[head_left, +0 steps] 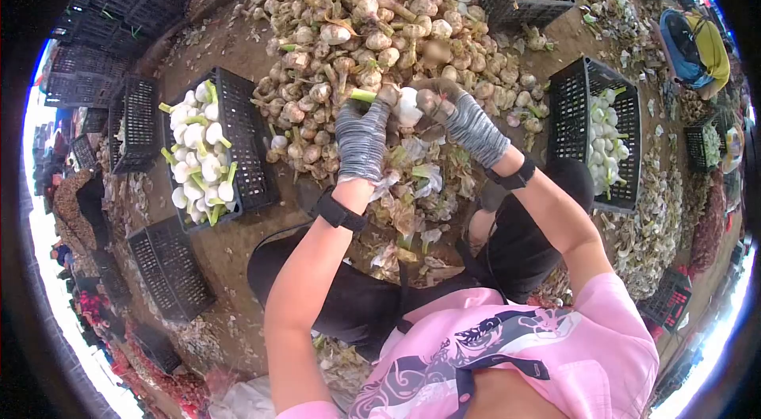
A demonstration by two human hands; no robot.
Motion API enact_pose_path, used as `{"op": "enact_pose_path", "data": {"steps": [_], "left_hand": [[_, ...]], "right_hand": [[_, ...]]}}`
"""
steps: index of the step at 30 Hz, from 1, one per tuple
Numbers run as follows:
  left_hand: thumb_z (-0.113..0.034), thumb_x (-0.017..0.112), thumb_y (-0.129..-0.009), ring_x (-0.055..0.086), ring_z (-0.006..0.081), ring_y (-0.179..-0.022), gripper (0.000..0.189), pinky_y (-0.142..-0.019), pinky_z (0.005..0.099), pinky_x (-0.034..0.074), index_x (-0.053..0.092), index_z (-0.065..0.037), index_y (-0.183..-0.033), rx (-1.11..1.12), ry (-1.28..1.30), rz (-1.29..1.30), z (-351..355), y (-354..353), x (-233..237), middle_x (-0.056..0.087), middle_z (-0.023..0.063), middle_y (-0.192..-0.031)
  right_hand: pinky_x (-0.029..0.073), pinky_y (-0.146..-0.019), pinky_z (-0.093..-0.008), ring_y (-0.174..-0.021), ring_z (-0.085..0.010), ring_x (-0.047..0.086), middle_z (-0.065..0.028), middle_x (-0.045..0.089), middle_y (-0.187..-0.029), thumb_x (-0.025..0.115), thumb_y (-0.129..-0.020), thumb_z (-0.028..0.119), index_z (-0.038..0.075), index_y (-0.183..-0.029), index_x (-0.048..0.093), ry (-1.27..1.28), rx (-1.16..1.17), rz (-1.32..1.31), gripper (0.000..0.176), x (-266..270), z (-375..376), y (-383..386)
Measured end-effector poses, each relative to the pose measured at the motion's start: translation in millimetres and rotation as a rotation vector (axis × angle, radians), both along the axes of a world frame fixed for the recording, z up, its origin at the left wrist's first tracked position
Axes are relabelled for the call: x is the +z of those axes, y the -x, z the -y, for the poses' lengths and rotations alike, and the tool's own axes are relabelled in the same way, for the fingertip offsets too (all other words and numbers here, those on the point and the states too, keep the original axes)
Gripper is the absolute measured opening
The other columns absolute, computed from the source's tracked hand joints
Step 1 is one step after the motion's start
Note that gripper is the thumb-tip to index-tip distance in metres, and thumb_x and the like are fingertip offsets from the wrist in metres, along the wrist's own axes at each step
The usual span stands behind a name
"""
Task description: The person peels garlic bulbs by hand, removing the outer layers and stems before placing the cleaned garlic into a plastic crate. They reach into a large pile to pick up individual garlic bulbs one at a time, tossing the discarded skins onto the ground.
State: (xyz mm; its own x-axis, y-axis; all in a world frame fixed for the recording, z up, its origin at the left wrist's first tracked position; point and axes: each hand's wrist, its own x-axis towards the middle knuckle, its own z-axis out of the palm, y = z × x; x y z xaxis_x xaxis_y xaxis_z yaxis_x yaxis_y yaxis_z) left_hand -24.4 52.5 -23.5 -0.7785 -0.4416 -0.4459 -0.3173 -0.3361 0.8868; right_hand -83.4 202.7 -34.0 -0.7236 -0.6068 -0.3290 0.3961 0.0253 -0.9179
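A white garlic bulb [408, 108] with a green cut stem is held between my two hands, in front of the heap. My left hand [364, 132], in a grey knit glove with dirty fingertips, is closed around the stem side. On the other side, my right hand [474, 124], gloved alike, has its stained fingers closed against the bulb. Right behind them rises a big heap of unpeeled garlic [372, 30], with dirty skins and stems. Loose peeled skins [420, 181] lie on the ground below my hands.
A black crate of clean white garlic [252, 141] stands at left, and another crate [567, 114] with white bulbs at right. A further crate [507, 8] is behind the heap. An overturned-looking black crate [170, 268] sits lower left. Skins [650, 221] cover the ground at right.
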Motion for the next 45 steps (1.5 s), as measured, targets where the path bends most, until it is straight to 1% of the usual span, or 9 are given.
{"op": "enact_pose_path", "data": {"steps": [12,26,29,31,33,35,40,43,45], "left_hand": [[-0.021,0.069,-0.073,0.049,0.0090,-0.055,0.024,-0.052,0.0256,0.042,0.059,0.000,-0.074,-0.187,0.452,-0.041,2,2,8,0.059,0.0033,-0.064],[-0.022,0.069,-0.071,0.049,0.0101,-0.052,0.025,-0.051,0.0261,0.042,0.059,0.001,-0.072,-0.245,0.402,-0.082,9,0,11,0.057,0.0056,-0.060],[-0.024,0.069,-0.071,0.049,0.0100,-0.053,0.027,-0.051,0.0263,0.042,0.058,0.001,-0.071,-0.270,0.495,-0.083,7,-1,3,0.056,0.0057,-0.059],[-0.024,0.069,-0.072,0.049,0.0101,-0.053,0.028,-0.051,0.0271,0.042,0.057,0.001,-0.070,-0.295,0.649,-0.147,3,-4,4,0.055,0.0054,-0.058],[-0.013,0.066,-0.073,0.053,0.0095,-0.056,0.014,-0.051,0.0246,0.043,0.058,-0.002,-0.077,-0.345,0.589,-0.149,8,-4,-6,0.059,0.0017,-0.067],[-0.015,0.065,-0.074,0.059,0.0121,-0.064,0.013,-0.058,0.0238,0.049,0.058,-0.005,-0.080,-0.114,-0.223,-0.356,13,-5,-20,0.060,0.0035,-0.075],[-0.020,0.058,-0.077,0.064,0.0197,-0.066,0.021,-0.053,0.0269,0.056,0.055,-0.004,-0.091,0.015,-0.953,-0.251,13,-10,-2,0.063,0.0087,-0.077],[-0.026,0.055,-0.078,0.064,0.0218,-0.064,0.030,-0.047,0.0265,0.055,0.055,0.000,-0.094,-0.297,-1.221,-0.337,29,-9,-14,0.064,0.0117,-0.081],[-0.031,0.053,-0.079,0.065,0.0206,-0.065,0.038,-0.045,0.0269,0.055,0.055,0.002,-0.097,-0.134,-1.077,-0.291,25,-6,-5,0.064,0.0119,-0.082]], "right_hand": [[0.049,-0.050,-0.0240,-0.056,-0.0104,0.056,-0.0059,0.056,-0.076,0.062,-0.079,0.034,0.001,-0.102,0.048,-0.209,0.042,-0.128,0.042,5,0,-2],[0.049,-0.059,-0.0224,-0.070,-0.0091,0.057,-0.0027,0.060,-0.085,0.054,-0.086,0.020,-0.001,-0.104,0.054,-0.036,0.036,-0.102,0.028,15,-16,2],[0.046,-0.067,-0.0271,-0.072,-0.0136,0.055,-0.0075,0.058,-0.078,0.061,-0.077,0.016,0.002,-0.100,0.055,-0.303,0.020,-0.734,0.028,22,-6,-15],[0.046,-0.065,-0.0289,-0.070,-0.0161,0.056,-0.0109,0.058,-0.077,0.062,-0.073,0.013,0.003,-0.098,0.054,-0.193,-0.005,-0.618,0.027,11,-5,-14],[0.046,-0.065,-0.0316,-0.072,-0.0207,0.058,-0.0122,0.059,-0.079,0.060,-0.073,0.011,0.003,-0.098,0.054,-0.317,-0.088,-0.810,0.027,11,-7,-5],[0.047,-0.066,-0.0326,-0.074,-0.0240,0.060,-0.0134,0.061,-0.082,0.059,-0.073,0.010,0.002,-0.097,0.056,-0.288,-0.124,-0.677,0.025,-2,-12,4],[0.045,-0.078,-0.0336,-0.085,-0.0278,0.058,-0.0141,0.060,-0.092,0.056,-0.081,0.019,0.001,-0.104,0.057,-0.527,0.657,-0.811,0.030,-6,-10,-10],[0.044,-0.083,-0.0340,-0.094,-0.0283,0.055,-0.0155,0.057,-0.102,0.056,-0.082,0.025,0.001,-0.108,0.054,-0.573,0.844,-0.846,0.035,-33,-14,-25],[0.043,-0.085,-0.0338,-0.099,-0.0265,0.054,-0.0155,0.055,-0.107,0.055,-0.083,0.027,0.001,-0.112,0.051,-0.494,0.886,-0.932,0.039,-45,-13,-18]]}}
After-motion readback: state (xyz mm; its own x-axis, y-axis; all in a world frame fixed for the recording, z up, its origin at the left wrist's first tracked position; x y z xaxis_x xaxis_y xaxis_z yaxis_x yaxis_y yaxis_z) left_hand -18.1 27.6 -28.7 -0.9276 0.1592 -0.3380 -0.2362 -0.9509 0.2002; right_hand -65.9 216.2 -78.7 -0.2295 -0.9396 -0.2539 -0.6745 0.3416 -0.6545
